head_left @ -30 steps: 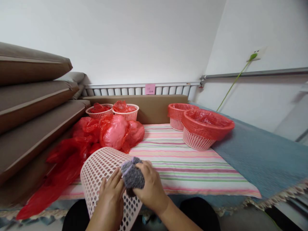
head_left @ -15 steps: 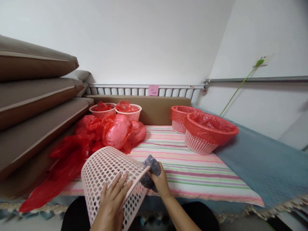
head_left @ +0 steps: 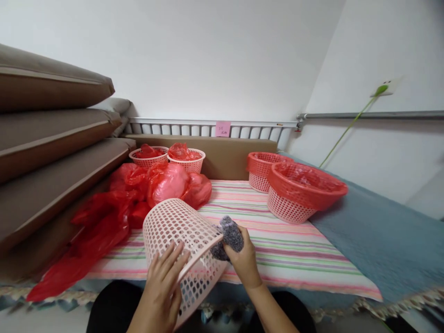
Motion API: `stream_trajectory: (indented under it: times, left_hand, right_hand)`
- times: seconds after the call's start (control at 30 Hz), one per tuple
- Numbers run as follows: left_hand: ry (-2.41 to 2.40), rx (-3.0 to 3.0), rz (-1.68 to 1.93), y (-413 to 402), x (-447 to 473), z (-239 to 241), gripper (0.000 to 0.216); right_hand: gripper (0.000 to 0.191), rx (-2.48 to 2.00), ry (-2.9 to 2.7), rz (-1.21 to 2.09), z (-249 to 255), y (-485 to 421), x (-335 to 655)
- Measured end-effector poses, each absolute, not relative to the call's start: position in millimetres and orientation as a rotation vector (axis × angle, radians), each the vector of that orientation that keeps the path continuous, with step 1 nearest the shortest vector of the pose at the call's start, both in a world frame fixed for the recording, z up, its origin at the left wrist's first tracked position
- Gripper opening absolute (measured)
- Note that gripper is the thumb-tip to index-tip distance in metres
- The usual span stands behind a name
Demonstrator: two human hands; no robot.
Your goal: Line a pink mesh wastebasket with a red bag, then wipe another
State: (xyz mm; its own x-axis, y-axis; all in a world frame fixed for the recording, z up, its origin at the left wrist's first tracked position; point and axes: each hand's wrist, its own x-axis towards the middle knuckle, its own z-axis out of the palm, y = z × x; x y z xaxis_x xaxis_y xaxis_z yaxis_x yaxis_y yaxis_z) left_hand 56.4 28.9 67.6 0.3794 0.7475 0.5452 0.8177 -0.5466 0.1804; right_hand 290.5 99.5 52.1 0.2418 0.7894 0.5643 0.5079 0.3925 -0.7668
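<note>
A pale pink perforated plastic basket (head_left: 180,226) lies tilted on its side in front of me, its mouth turned toward the lower right. My left hand (head_left: 164,277) holds it near the rim, with fingers spread over the outer wall. In my right hand (head_left: 244,256) is a fuzzy grey cloth (head_left: 231,235), pressed around the rim at the basket's upper right. Part of the cloth tucks inside the mouth, behind the rim. Just beyond the basket lies a heap of red plastic bags (head_left: 169,182).
Two pink baskets lined with red bags, the nearer one (head_left: 291,203) larger, stand at right. Two more baskets (head_left: 185,164) holding red plastic are at the back left. Brown cushions (head_left: 52,162) are stacked at left. A striped cloth (head_left: 294,249) covers the surface; a radiator (head_left: 173,127) runs behind.
The basket has shifted right and slightly up, together with both hands. The cloth remains at its rim, gripped by my right hand.
</note>
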Motion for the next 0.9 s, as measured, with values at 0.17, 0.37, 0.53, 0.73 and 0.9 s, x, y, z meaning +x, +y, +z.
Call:
stream_trajectory:
  times: [0.17,0.37,0.53,0.73,0.9]
  left_hand:
    - [-1.556,-2.555,-0.706,43,73,97,0.067]
    - [-1.534,-2.531,-0.659,45,67,89,0.070]
    - [-1.424,-2.515,-0.721,35,59,74,0.070]
    - [-1.392,-2.538,-0.740,27,55,69,0.075]
    - [-1.382,-2.536,-0.718,24,50,67,0.073]
  right_hand:
    - [0.048,-1.161,-1.604,0.143,59,82,261]
    - [0.057,-1.078,-1.723,0.003,68,62,231]
    - [0.053,-0.986,-1.720,0.071,59,58,230]
    - [0.039,-1.170,-1.306,0.463,24,86,256]
    - [0.034,-1.203,-1.059,0.767,-7,109,276]
